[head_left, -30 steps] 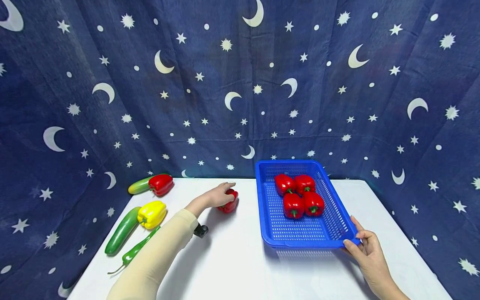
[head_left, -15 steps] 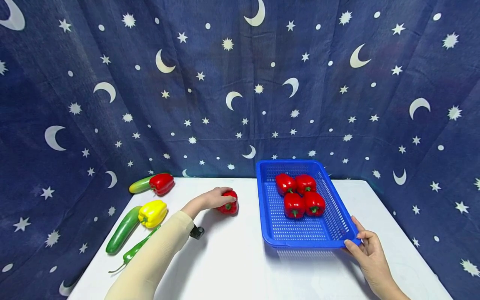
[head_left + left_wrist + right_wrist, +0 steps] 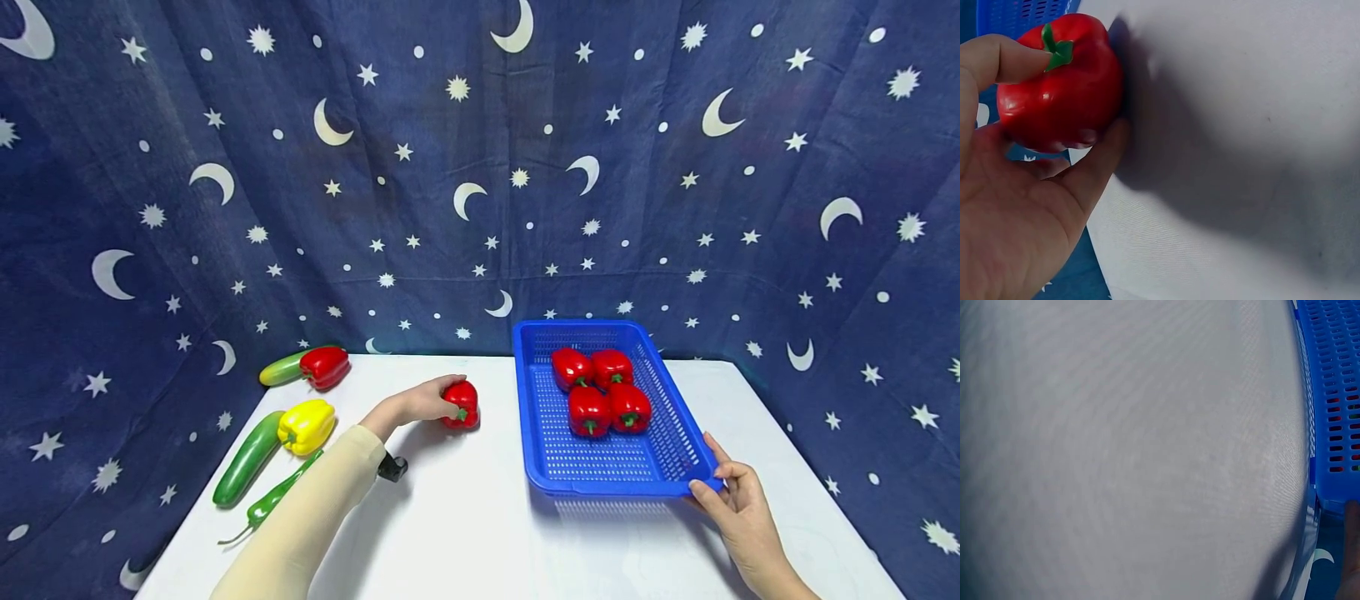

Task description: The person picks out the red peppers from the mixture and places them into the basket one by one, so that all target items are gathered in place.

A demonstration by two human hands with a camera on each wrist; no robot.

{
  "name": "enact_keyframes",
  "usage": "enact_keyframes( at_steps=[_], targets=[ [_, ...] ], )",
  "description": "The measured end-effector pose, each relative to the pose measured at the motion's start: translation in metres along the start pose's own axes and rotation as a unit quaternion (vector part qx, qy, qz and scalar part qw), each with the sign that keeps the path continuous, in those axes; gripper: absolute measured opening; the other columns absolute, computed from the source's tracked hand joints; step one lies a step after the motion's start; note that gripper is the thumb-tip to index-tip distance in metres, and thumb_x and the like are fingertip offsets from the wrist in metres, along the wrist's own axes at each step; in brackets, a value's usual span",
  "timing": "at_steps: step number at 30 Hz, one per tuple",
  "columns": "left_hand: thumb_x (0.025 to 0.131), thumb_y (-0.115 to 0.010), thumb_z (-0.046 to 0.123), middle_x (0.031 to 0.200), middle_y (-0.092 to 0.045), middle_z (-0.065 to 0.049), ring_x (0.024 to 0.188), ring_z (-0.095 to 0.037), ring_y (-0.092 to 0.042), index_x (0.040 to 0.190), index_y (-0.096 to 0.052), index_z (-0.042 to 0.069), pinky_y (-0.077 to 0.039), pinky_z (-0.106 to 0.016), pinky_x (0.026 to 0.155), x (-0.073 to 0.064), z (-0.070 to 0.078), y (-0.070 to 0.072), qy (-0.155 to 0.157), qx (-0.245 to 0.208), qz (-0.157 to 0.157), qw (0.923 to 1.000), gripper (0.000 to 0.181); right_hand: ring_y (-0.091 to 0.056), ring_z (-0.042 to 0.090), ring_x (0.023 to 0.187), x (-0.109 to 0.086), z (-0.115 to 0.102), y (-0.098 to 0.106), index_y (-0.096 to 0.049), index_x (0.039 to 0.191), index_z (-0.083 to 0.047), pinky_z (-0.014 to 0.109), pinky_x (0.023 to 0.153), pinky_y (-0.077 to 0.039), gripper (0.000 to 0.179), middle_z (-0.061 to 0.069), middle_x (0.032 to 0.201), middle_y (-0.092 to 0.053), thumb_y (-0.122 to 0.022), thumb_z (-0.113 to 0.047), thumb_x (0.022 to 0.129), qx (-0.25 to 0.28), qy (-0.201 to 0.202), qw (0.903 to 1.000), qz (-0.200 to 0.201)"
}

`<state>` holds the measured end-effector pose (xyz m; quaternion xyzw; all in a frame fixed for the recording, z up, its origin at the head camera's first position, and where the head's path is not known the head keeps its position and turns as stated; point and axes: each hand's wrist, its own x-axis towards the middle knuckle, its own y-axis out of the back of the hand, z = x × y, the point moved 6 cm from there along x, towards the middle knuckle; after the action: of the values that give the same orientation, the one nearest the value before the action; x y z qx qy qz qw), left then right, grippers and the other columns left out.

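Observation:
My left hand (image 3: 420, 402) grips a red bell pepper (image 3: 468, 404) on the white table, left of the blue basket. In the left wrist view the thumb presses beside the green stem of that pepper (image 3: 1079, 100), and fingers curl round its far side. My right hand (image 3: 738, 517) pinches the near right corner of the blue plastic basket (image 3: 615, 488), thumb on the rim. Inside the basket several red bell peppers (image 3: 588, 410) lie grouped together. The right wrist view has mostly tabletop, with the basket's slotted wall (image 3: 1335, 478) and part of a finger (image 3: 1352, 550) at the right edge.
On the table's left side lie a yellow bell pepper (image 3: 306, 427), another red bell pepper (image 3: 326, 367), a cucumber (image 3: 249, 458), a yellow-green cucumber-like vegetable (image 3: 281, 371) and a green chili pepper (image 3: 262, 507). A dark star-and-moon curtain (image 3: 420, 208) hangs behind the table.
My left hand has gone from reaching over the red bell pepper to gripping it, and the pepper has turned so its stem shows. My right hand stays on the basket corner.

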<state>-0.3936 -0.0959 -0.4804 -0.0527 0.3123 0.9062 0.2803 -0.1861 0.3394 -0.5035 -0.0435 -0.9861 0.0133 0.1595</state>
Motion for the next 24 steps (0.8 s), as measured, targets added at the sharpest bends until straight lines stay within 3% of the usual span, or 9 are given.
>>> enact_keyframes(
  at_steps=[24],
  targets=[
    [0.083, -0.071, 0.009, 0.135, -0.054, -0.014, 0.119, -0.032, -0.051, 0.156, -0.042, 0.013, -0.05, -0.043, 0.098, 0.0048, -0.0022, 0.0026, -0.014, -0.004, 0.029, 0.9995, 0.079, -0.052, -0.003, 0.127, 0.0004, 0.0005, 0.0008, -0.037, 0.116, -0.011, 0.023, 0.089, -0.055, 0.023, 0.004, 0.17, -0.019, -0.049, 0.006, 0.104, -0.004, -0.004, 1.0, 0.004]
  ],
)
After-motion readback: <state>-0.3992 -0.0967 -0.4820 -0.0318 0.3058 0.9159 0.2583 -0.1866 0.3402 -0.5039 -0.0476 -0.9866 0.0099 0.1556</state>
